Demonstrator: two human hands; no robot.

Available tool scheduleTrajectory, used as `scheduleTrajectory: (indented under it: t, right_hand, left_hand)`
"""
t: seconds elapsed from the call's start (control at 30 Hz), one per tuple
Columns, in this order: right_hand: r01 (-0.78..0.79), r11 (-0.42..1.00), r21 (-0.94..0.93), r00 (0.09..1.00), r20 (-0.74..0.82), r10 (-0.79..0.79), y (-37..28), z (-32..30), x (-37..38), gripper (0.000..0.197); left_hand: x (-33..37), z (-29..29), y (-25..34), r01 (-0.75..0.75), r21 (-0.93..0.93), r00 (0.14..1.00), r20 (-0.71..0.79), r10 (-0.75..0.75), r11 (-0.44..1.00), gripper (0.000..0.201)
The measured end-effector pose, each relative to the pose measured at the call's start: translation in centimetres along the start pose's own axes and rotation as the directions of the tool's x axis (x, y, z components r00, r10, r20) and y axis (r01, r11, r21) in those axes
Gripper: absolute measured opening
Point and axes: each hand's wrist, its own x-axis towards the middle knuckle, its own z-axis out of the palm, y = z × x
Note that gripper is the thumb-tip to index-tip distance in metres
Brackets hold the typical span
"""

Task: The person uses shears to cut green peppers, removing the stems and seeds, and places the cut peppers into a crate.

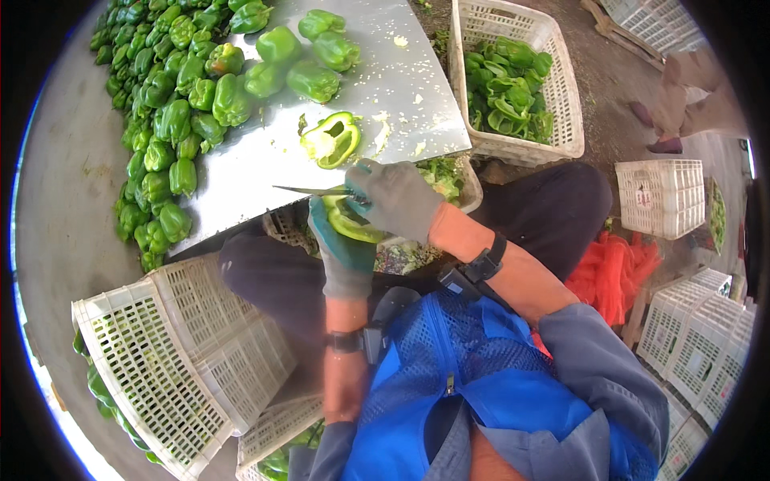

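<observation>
Seated at the corner of a metal table (pixel 437 112), both gloves close together over my lap. My left hand (pixel 343 248) cradled a cut pepper (pixel 353 228), fingers curled around it and the palm beneath; how hard they pressed, I could not tell. The cupped hold seemed meant for steadiness, with the pale cut rim left in view.

My right hand (pixel 395 197) was clamped on a knife (pixel 309 191), fingers together round a handle mostly hidden by the glove. The blade pointed left across the pepper's far side, level with the left fingertips. Whether its edge touched flesh, I could not tell. A grip that near the blade probably gave finer control.

Just past my hands, another opened pepper (pixel 345 144) lay on the metal, hollow showing, likely there for easy reach. Whole peppers (pixel 164 120) were heaped to the left, a few loose ones lying nearer the middle, handy for either side, I judged.

Off the table's right edge stood a white crate (pixel 573 120) holding green pepper pieces (pixel 513 88), seemingly set for a short rightward reach. A lower container (pixel 472 192) sat by the table corner, leafy scraps inside. Pale seeds speckled the metal.
</observation>
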Motion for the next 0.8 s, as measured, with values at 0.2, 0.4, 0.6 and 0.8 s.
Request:
scheduleTrajectory:
  t: [0.2,0.4,0.6,0.8]
  right_hand:
    - [-0.435,0.543,0.718,0.839,0.105,0.533,1.6,-0.7,3.2,0.03]
    - [-0.394,0.774,0.496,0.883,-0.029,0.468,-0.3,-1.8,8.1,0.054]
    - [-0.327,0.942,0.075,0.944,0.061,0.323,-0.4,5.3,10.6,0.075]
    - [-0.451,0.639,0.623,0.874,0.16,0.46,2.1,-0.4,6.4,0.062]
  left_hand:
    - [1.3,-0.1,1.0,0.138,-0.253,0.99,0.042,-0.132,0.957,0.051]
    - [7.7,-3.6,0.6,-0.042,0.258,0.971,-0.218,0.1,0.965,0.052]
    - [11.1,-5.9,-4.4,0.093,0.935,0.995,-0.098,-0.002,0.342,0.064]
    - [9.6,-11.5,-7.7,0.073,0.401,0.976,-0.215,0.016,0.913,0.06]
